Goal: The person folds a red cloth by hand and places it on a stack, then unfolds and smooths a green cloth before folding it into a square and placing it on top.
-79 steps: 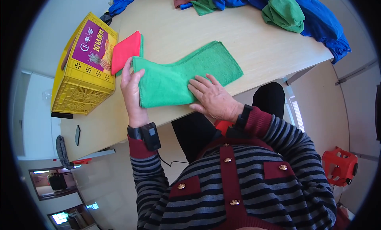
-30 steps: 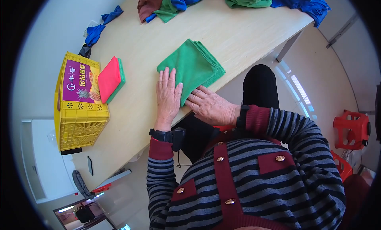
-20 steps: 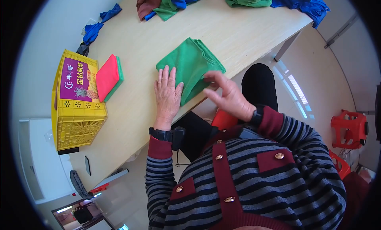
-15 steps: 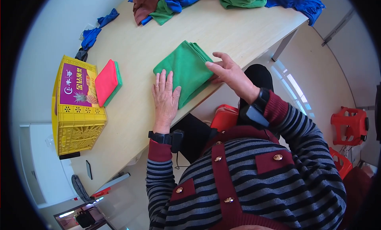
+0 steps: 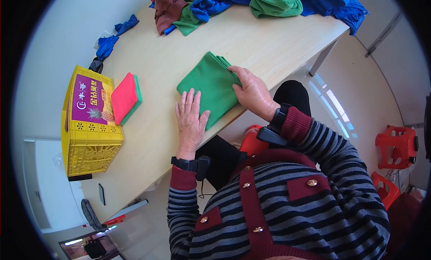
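Note:
A folded green cloth point(image 5: 207, 82) lies near the front edge of the table, its stacked layers showing along the upper right side. My left hand point(image 5: 191, 121) rests flat with fingers stretched out over the cloth's lower left part. At the opposite side, my right hand point(image 5: 254, 93) grips the cloth's right edge, fingertips near the upper layers and thumb lower down on it. Left of the cloth, a small stack of a folded pink-red cloth point(image 5: 123, 98) on a folded green cloth point(image 5: 137, 103) leans or lies against the yellow crate.
The yellow crate point(image 5: 96, 145) with a pineapple label stands at the table's left. Heaped blue point(image 5: 327, 2), green point(image 5: 276, 4) and brown point(image 5: 168, 11) cloths lie along the far edge. A dark phone point(image 5: 101, 194) lies near the left corner. Red stools point(image 5: 395, 145) stand on the floor at right.
My right hand has come in from beside the cloth and closed on its right edge. The left hand stays flat on the cloth. The whole view has shifted slightly.

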The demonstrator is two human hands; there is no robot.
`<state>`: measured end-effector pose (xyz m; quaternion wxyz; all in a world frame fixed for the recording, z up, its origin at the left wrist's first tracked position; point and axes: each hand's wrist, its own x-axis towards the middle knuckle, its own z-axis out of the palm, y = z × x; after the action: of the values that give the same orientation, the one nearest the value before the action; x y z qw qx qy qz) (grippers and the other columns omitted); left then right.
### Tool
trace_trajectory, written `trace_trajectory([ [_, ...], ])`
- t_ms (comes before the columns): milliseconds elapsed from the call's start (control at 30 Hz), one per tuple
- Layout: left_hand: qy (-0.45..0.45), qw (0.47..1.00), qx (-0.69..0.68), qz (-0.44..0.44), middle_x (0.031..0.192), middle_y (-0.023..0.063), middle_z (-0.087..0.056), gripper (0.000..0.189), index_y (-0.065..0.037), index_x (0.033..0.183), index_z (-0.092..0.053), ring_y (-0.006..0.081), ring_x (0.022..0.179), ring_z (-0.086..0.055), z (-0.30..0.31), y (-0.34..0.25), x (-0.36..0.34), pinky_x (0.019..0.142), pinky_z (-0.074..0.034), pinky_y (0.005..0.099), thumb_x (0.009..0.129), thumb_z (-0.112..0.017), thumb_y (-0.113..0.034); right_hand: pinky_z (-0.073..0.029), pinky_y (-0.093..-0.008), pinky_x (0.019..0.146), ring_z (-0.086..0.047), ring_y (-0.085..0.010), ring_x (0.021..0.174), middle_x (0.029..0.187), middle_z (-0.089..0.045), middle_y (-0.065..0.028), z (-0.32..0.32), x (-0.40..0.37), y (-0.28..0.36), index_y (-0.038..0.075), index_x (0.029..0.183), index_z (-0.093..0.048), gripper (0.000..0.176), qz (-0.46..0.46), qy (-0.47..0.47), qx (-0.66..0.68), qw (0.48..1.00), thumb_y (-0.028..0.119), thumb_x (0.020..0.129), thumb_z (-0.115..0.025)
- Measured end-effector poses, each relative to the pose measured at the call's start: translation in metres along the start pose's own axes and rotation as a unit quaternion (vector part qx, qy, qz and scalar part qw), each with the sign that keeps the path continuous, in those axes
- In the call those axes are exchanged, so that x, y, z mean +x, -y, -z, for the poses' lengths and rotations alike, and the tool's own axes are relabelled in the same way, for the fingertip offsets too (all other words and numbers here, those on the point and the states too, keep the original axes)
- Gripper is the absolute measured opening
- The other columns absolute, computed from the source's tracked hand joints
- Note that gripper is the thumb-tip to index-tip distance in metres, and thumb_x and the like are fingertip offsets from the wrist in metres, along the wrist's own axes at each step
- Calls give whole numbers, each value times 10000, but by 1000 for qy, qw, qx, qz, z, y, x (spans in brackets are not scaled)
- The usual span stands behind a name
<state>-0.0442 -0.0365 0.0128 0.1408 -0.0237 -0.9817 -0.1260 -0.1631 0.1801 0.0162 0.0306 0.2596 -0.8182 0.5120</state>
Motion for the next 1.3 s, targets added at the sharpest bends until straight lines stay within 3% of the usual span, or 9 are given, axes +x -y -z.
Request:
trace_trajectory([
  [167, 11, 1000, -10, 0, 1617, 114, -343, 678, -105, 1528, -428, 350, 1514, -254, 3, -4, 6, 1215, -162, 584, 1014, -477, -544, -542, -439, 852, -648, -414, 1010, 1180, -639, -212, 7, 1, -1, 66, 1295, -566, 423, -14, 2, -31, 999, 38, 877, -624],
  [300, 14, 1000, -9, -4, 1608, 124, -355, 665, -103, 1517, -443, 360, 1508, -261, 4, -8, 7, 1213, -171, 579, 1010, -503, -529, -526, -445, 881, -630, -397, 1064, 1179, -632, -197, 19, 6, 13, 43, 1280, -570, 407, -39, 44, -69, 996, 58, 880, -644],
  [400, 23, 1000, 11, 0, 1616, 130, -335, 711, -98, 1525, -424, 375, 1510, -251, 3, -12, 8, 1207, -173, 598, 977, -559, -530, -490, -442, 958, -597, -373, 1139, 1235, -615, -172, 21, 12, 32, 12, 1277, -570, 418, 150, -38, -190, 969, 101, 881, -670],
  [433, 25, 1000, 10, -2, 1616, 130, -335, 711, -98, 1525, -424, 375, 1510, -251, 1, -10, 9, 1207, -173, 598, 977, -559, -530, -490, -442, 958, -597, -373, 1139, 1235, -615, -172, 14, 13, 38, 12, 1277, -570, 418, 147, -40, -191, 970, 101, 881, -670],
  [500, 30, 998, 51, -13, 1627, 133, -312, 760, -89, 1535, -402, 380, 1515, -237, -8, -4, 7, 1202, -172, 616, 951, -589, -538, -413, -472, 1080, -515, -370, 1288, 1333, -571, -172, -3, 13, 55, -10, 1324, -551, 477, 205, 82, -101, 970, 242, 932, -653],
  [633, 45, 997, 66, 13, 1639, 139, -282, 818, -78, 1550, -367, 383, 1523, -217, -9, -17, 8, 1195, -170, 636, 925, -619, -542, -337, -500, 1157, -439, -377, 1388, 1443, -512, -194, -48, 2, 43, 4, 1403, -517, 580, 193, 135, -168, 957, 405, 987, -564],
  [767, 39, 998, 53, 19, 1638, 150, -278, 823, -66, 1554, -353, 382, 1526, -211, -9, -19, 9, 1192, -174, 640, 932, -612, -539, -269, -520, 1198, -357, -374, 1461, 1523, -447, -198, -54, 8, 18, 17, 1455, -483, 656, 182, 142, -169, 958, 501, 1012, -477],
  [900, 38, 997, 58, 17, 1634, 159, -286, 816, -54, 1554, -350, 381, 1525, -212, -7, -21, 11, 1191, -181, 639, 948, -590, -545, -254, -505, 1206, -343, -367, 1471, 1554, -425, -176, -42, 18, 4, 33, 1474, -471, 655, 183, 125, -257, 941, 500, 1016, -467],
  [1300, 30, 998, 26, 49, 1627, 164, -305, 730, -47, 1547, -364, 371, 1515, -241, 0, -12, -1, 1186, -203, 623, 1010, -512, -518, -252, -516, 1200, -303, -356, 1493, 1581, -401, -134, -33, 24, 0, 86, 1502, -459, 680, 137, 100, -330, 928, 542, 998, -477],
])
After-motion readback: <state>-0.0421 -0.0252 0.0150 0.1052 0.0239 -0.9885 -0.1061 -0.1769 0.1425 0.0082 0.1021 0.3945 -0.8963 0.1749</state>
